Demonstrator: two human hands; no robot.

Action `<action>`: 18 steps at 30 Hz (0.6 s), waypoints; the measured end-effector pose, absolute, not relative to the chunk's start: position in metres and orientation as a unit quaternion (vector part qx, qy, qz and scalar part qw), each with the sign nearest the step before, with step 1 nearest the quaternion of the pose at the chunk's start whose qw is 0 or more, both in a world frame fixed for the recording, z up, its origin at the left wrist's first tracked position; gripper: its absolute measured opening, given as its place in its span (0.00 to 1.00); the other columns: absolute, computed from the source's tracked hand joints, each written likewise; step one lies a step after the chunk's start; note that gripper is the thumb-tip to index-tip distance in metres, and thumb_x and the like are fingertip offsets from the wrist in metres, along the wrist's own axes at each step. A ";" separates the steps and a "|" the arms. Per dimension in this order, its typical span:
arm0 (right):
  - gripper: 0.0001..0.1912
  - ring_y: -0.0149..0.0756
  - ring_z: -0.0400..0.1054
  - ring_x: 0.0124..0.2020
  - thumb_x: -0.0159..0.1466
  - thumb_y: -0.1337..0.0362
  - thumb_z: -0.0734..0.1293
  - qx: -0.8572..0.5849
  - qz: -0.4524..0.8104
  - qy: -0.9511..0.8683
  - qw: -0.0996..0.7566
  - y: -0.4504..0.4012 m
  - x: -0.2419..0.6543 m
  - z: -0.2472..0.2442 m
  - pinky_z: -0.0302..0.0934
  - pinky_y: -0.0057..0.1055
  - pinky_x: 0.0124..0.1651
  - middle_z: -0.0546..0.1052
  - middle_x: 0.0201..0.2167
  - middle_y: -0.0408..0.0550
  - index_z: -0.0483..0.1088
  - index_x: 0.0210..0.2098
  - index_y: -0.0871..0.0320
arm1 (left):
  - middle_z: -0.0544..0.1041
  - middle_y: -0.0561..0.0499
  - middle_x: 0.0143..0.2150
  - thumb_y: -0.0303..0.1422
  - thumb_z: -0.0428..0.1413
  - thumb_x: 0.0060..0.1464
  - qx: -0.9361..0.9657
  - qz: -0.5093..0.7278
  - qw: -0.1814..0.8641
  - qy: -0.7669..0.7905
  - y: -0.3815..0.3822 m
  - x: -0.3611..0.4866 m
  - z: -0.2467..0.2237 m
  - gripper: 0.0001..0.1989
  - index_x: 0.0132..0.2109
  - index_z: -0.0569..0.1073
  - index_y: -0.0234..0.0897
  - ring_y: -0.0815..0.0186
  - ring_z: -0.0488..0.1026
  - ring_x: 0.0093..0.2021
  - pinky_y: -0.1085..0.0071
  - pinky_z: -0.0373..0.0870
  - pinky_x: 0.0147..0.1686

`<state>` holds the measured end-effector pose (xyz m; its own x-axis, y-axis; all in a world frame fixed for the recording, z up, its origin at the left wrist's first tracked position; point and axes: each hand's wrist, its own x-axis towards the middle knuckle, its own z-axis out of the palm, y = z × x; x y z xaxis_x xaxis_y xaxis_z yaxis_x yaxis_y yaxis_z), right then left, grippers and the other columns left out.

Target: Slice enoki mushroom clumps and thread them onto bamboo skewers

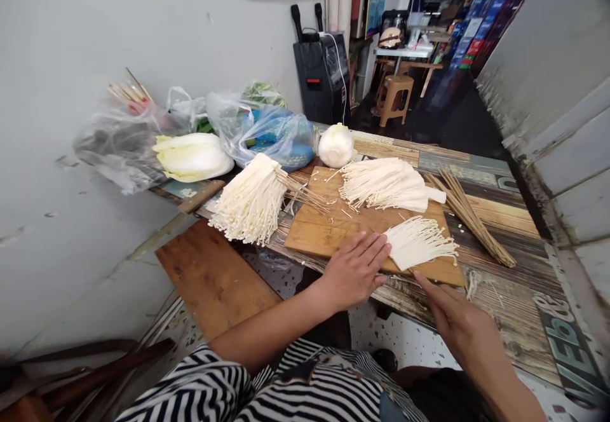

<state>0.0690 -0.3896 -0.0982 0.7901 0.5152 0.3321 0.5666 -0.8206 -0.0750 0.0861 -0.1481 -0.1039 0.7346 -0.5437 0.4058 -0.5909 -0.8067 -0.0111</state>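
My left hand (355, 269) lies flat with its fingers stretched out, fingertips at the left edge of a small flat fan of enoki mushrooms (419, 242) on the wooden cutting board (314, 218). My right hand (469, 323) is closed, its index finger reaching to the near edge of that fan; whatever it pinches is too small to make out. Behind the fan, a larger bunch of enoki mushrooms (386, 183) rests on the board. To the left, skewered enoki mushrooms (252, 203) are stacked, their sticks pointing right. Loose bamboo skewers (476, 225) lie on the right.
A white round vegetable (336, 145) sits behind the board. Napa cabbage (193, 156) and plastic bags (267, 129) stand along the wall at left. A black speaker (321, 72) is beyond the wood-patterned table (505, 282). A stool (394, 99) stands farther back.
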 end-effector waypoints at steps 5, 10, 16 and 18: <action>0.20 0.31 0.74 0.32 0.67 0.71 0.57 -0.946 -0.158 -0.272 0.076 -0.384 0.069 -0.101 0.65 0.24 0.31 0.79 0.36 0.47 0.69 0.56 0.57 | 0.61 0.40 0.65 0.40 0.45 0.64 0.928 0.192 0.052 -0.314 -0.151 0.089 -0.106 0.27 0.63 0.61 0.25 0.58 0.55 0.67 0.62 0.43 0.67; 0.21 0.34 0.74 0.33 0.67 0.68 0.56 -0.943 -0.163 -0.275 0.091 -0.392 0.074 -0.117 0.65 0.27 0.29 0.79 0.41 0.49 0.67 0.57 0.55 | 0.60 0.40 0.66 0.41 0.44 0.65 0.941 0.153 0.021 -0.301 -0.155 0.087 -0.101 0.28 0.63 0.60 0.24 0.58 0.55 0.67 0.64 0.43 0.67; 0.26 0.40 0.74 0.30 0.64 0.70 0.55 -0.930 -0.186 -0.308 0.074 -0.392 0.078 -0.116 0.61 0.31 0.22 0.79 0.36 0.49 0.64 0.59 0.51 | 0.60 0.40 0.66 0.43 0.44 0.65 0.943 0.144 0.014 -0.300 -0.154 0.088 -0.094 0.29 0.63 0.60 0.24 0.60 0.54 0.67 0.65 0.40 0.68; 0.25 0.39 0.71 0.23 0.64 0.69 0.55 -0.935 -0.191 -0.295 0.054 -0.393 0.077 -0.101 0.55 0.33 0.18 0.79 0.35 0.49 0.65 0.59 0.48 | 0.58 0.40 0.67 0.44 0.45 0.64 0.940 0.158 0.042 -0.300 -0.154 0.085 -0.087 0.30 0.64 0.58 0.25 0.60 0.52 0.68 0.65 0.40 0.68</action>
